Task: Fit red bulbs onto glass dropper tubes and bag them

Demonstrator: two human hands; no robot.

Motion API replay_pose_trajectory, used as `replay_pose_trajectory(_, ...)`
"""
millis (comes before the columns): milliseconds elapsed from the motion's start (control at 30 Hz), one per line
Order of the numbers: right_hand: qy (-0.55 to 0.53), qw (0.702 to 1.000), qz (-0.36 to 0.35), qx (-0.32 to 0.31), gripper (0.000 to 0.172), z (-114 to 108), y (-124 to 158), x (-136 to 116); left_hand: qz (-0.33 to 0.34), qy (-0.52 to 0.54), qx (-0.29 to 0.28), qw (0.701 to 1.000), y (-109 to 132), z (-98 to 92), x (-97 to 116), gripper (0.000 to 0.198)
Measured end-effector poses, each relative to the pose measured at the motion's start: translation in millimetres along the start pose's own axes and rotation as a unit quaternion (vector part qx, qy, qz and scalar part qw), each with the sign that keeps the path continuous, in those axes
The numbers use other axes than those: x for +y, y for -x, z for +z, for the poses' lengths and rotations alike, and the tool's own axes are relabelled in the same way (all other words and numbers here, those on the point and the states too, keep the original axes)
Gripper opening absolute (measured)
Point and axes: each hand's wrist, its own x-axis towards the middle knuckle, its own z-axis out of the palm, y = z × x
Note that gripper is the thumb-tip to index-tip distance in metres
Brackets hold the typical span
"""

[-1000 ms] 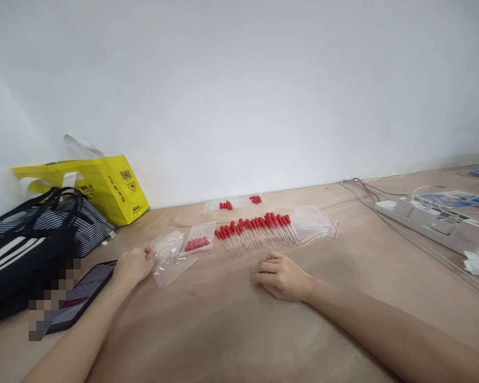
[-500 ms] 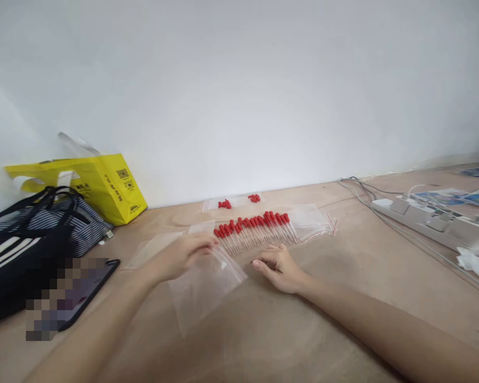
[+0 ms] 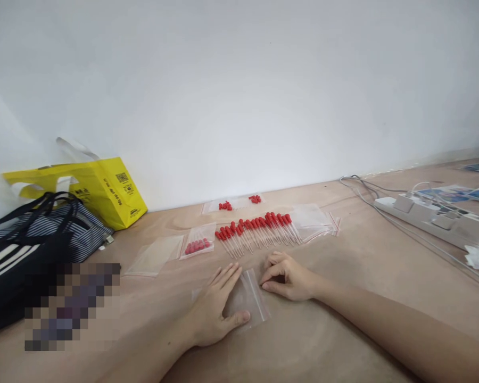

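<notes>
My left hand [image 3: 215,306] lies flat with fingers stretched out on an empty clear zip bag [image 3: 249,298] on the wooden table [image 3: 343,276]. My right hand [image 3: 289,277] rests beside the bag's right edge, fingers curled and touching its sealed end. Just beyond both hands lies a row of several glass droppers with red bulbs [image 3: 257,229]. To their left sits a small clear bag with red bulbs inside [image 3: 197,243], and next to it another empty clear bag [image 3: 154,255].
A stack of clear bags [image 3: 315,221] lies right of the droppers; a bagged set of red pieces [image 3: 239,202] is by the wall. A yellow bag [image 3: 104,189] and striped black bag [image 3: 32,244] stand left. A white power strip [image 3: 435,221] with cables lies right.
My left hand carried a clear bag from the left pile to the table in front of me and now presses it flat. My right hand shifted slightly to touch the bag's edge.
</notes>
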Motion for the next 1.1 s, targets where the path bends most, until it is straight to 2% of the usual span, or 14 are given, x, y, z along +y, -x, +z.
replay_pose_trajectory(167,-0.009,0.998,-0.054,-0.014,0.016,-2.3,7.4,0.8,0.004,0.006,-0.015,1.000,-6.2,-1.2,1.2,0.074)
replay_pose_trajectory(367,-0.011,0.997,-0.075,0.007,0.015,0.8,6.1,-1.5,0.013,0.015,-0.005,1.000,-4.9,-0.6,1.6,0.071)
replay_pose_trajectory(600,0.034,0.995,-0.095,0.001,0.014,2.5,5.3,-4.0,0.021,0.021,0.003,1.000,-5.4,0.3,0.4,0.071)
replay_pose_trajectory(700,0.049,0.992,-0.118,-0.012,0.022,1.4,3.9,-6.4,0.018,0.021,0.005,1.000,-5.0,0.5,0.5,0.070)
replay_pose_trajectory(833,0.041,0.983,-0.169,-0.059,0.028,1.6,1.4,-9.7,0.006,0.024,-0.002,1.000,-6.4,1.4,1.2,0.072)
replay_pose_trajectory(933,0.031,0.974,-0.200,-0.100,0.034,2.1,0.2,-10.0,0.013,0.034,0.016,0.999,-9.3,0.5,2.4,0.072)
replay_pose_trajectory(1033,0.038,0.973,-0.196,-0.112,0.046,1.0,-0.7,-9.3,0.005,0.038,0.044,0.998,-10.5,-2.1,1.8,0.067)
replay_pose_trajectory(1100,0.045,0.975,-0.188,-0.108,0.052,-0.7,-1.7,-9.1,-0.008,0.041,0.049,0.998,-8.9,-3.1,-1.0,0.071)
